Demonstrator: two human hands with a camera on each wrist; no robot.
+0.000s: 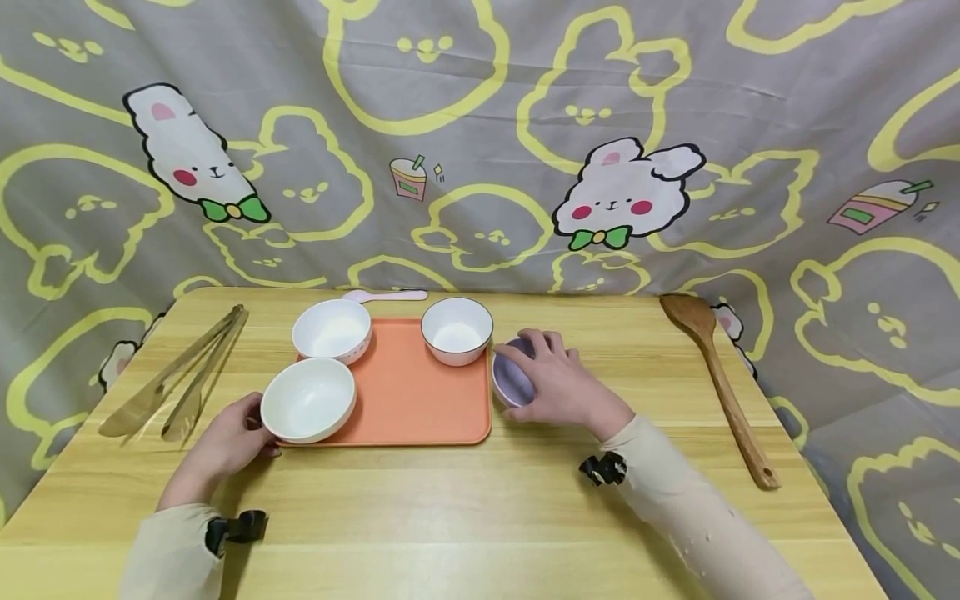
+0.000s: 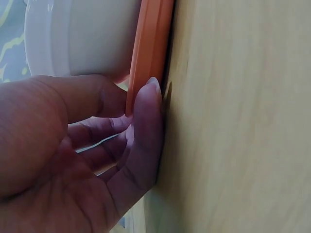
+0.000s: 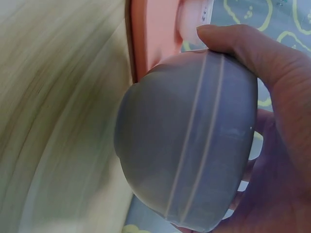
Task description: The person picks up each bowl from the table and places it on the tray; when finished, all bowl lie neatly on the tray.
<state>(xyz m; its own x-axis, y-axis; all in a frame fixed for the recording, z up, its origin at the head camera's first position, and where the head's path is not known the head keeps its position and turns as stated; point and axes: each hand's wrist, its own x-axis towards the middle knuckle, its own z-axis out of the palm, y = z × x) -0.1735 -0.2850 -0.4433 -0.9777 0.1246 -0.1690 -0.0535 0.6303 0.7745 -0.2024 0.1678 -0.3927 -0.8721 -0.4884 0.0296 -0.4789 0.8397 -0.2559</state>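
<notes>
My left hand [image 1: 234, 437] pinches the near left corner of the orange tray [image 1: 420, 408]. In the left wrist view the thumb lies above the tray's rim [image 2: 150, 43] and a finger comes under it. A large white bowl [image 1: 309, 402] stands on that corner, just beside the hand. Off the tray's right edge, my right hand [image 1: 558, 385] grips a purple bowl [image 1: 510, 382] by its rim. The right wrist view has the bowl's side [image 3: 180, 136] with two pale lines; I cannot tell whether its base touches the table.
Another white bowl [image 1: 332, 329] stands at the tray's back left, and a dark-rimmed white bowl [image 1: 457, 332] at its back right. Metal tongs [image 1: 187, 375] lie on the left, a wooden spatula [image 1: 720, 383] on the right. Behind the tray is a pink spoon [image 1: 390, 296].
</notes>
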